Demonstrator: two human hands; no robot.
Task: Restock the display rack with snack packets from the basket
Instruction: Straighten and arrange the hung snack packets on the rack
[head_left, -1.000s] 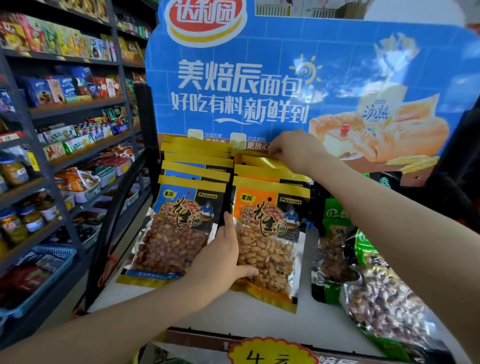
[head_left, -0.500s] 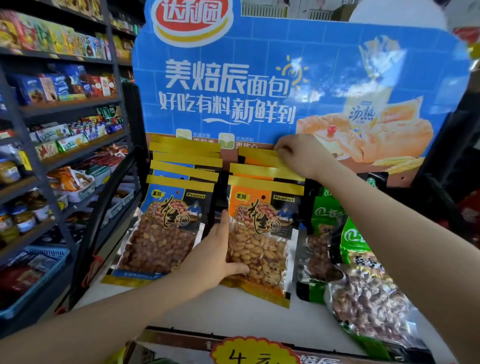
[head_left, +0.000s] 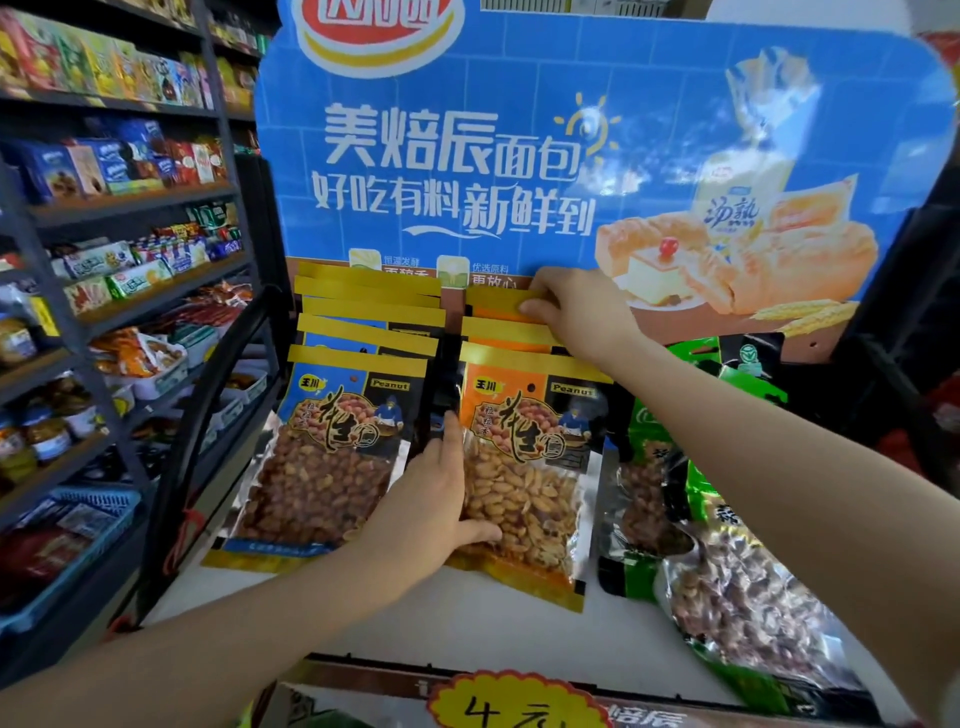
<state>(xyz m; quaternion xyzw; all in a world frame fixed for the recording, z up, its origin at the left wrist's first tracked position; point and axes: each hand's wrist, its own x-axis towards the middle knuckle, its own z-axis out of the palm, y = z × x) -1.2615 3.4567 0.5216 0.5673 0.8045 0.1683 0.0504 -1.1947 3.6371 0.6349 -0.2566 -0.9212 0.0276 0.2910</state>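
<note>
Two rows of peanut packets lean against the blue backboard (head_left: 519, 156) of the display rack. The front blue-labelled packet (head_left: 332, 457) heads the left row, the front orange-labelled packet (head_left: 524, 483) the right row. My left hand (head_left: 431, 504) lies flat between the two front packets, its thumb pressing on the orange one. My right hand (head_left: 576, 306) reaches to the back of the orange row and pinches the yellow top edge of the rearmost orange packet (head_left: 498, 304). No basket is in view.
Green-labelled nut packets (head_left: 727, 519) lie on the right of the rack's white shelf (head_left: 467, 623). Dark store shelving (head_left: 104, 322) full of snacks stands at the left, with a blue plastic basket (head_left: 98, 514) low down. A yellow price tag (head_left: 514, 701) sits on the front edge.
The view has shifted slightly. My right hand has slid a little along the top of the rear orange packet. My left hand stays on the front packets.
</note>
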